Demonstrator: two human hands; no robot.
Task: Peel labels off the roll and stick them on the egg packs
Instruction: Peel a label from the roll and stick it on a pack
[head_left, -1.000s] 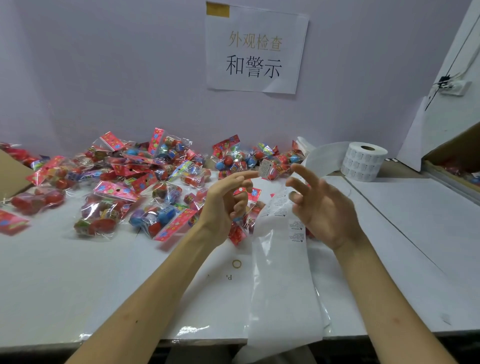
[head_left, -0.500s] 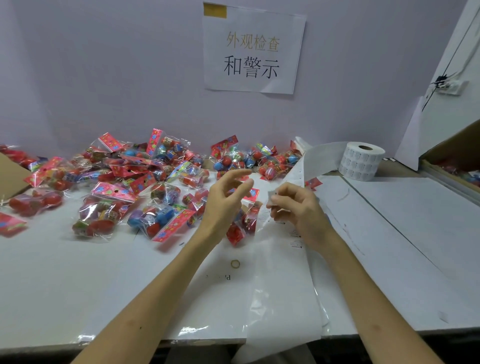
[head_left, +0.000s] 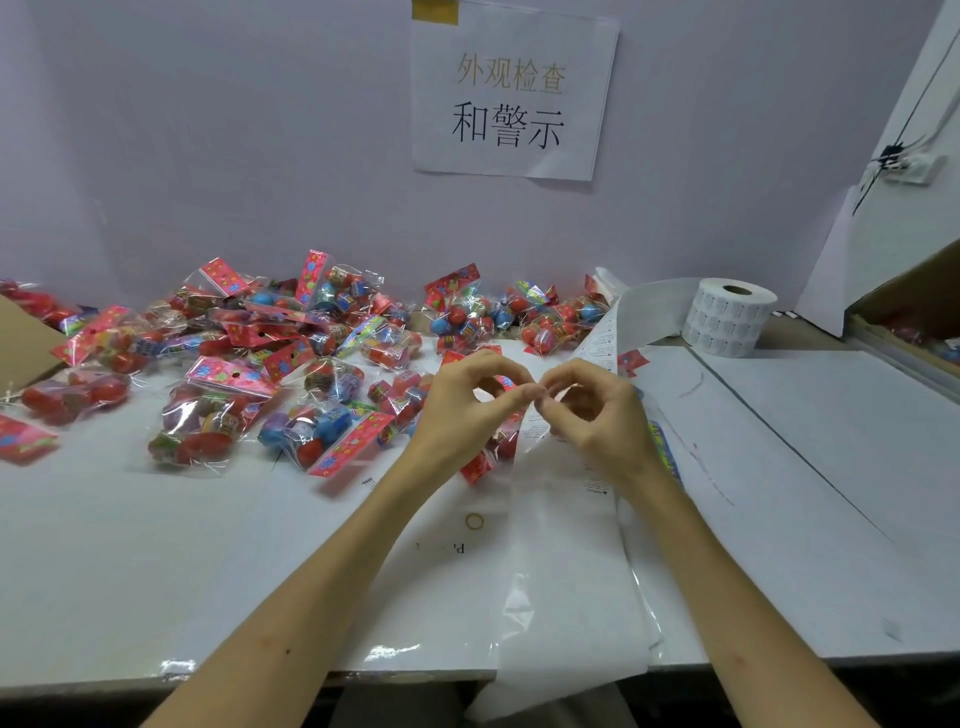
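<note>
Head view. White table (head_left: 156, 561): its near edge runs across the bottom of frame. The widest bare stretch is near-left, with another at right past a seam line. Egg packs (head_left: 291, 374) are heaped along the far side from the left edge to centre, close to the wall. A few packs lie under the hands, partly hidden. The label roll (head_left: 732, 322) stands upright far right, apart from the heap. Its backing strip (head_left: 566, 571) arcs off the roll, runs toward the near edge between the forearms and hangs over it, with its end cut off below frame.

Left hand (head_left: 467, 415) and right hand (head_left: 602, 421) are raised over the strip's left margin. Both are narrow: thumb and forefinger are curled into a ring, and the tips of both hands meet at 1 spot. They pinch a small label (head_left: 538, 393), mostly covered by the fingertips, print unreadable.

A rubber band (head_left: 474, 521) lies flat near centre, just left of the strip. Cardboard (head_left: 21, 353) is cut off at the left edge. A box (head_left: 914, 306) is cut off at right, its contents blurred. A paper sign (head_left: 511, 93) hangs on the far wall, its top cropped.
</note>
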